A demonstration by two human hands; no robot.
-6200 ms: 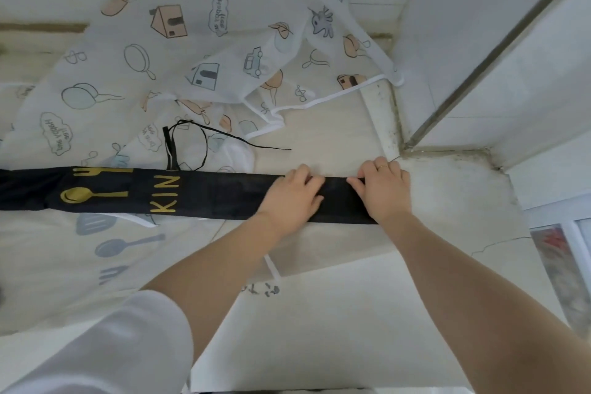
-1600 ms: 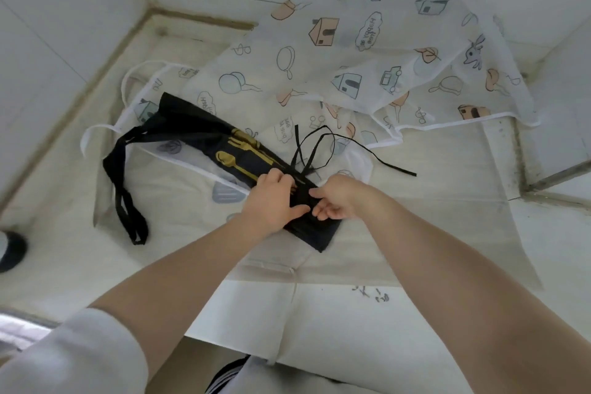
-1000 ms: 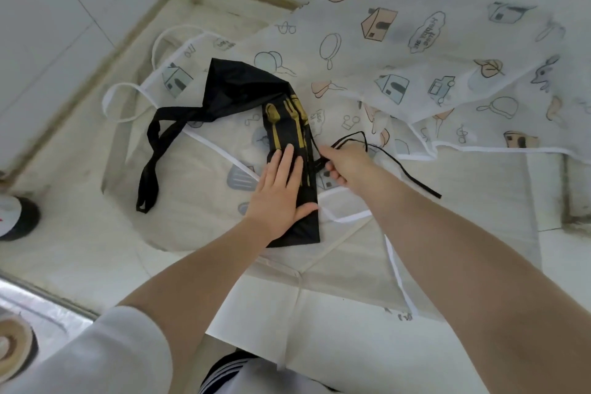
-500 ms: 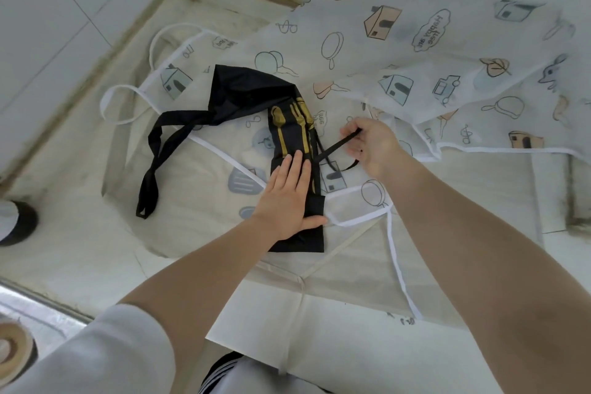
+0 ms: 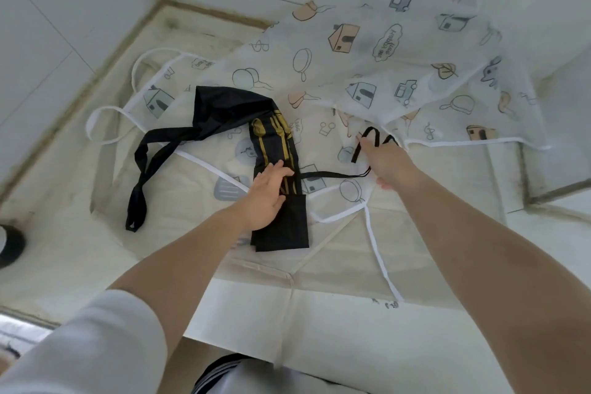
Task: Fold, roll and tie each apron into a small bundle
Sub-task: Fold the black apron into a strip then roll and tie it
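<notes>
A: Apron (image 5: 278, 169), black, folded into a strip on the white sheet; my left hand (image 5: 267, 197) presses it flat, fingers spread.
B: Soft, slippery?
A: Likely. My right hand (image 5: 388, 161) pinches its tie (image 5: 329, 174) — hold there.

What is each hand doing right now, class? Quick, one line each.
Left hand: open, fingers flat, pressing the folded black apron down.
Right hand: closed on the black apron tie, pulling it out sideways.

Right hand (image 5: 388, 163) fingertips hidden behind own knuckles; dark object (image 5: 9, 245) cut by left edge, unidentifiable.
</notes>
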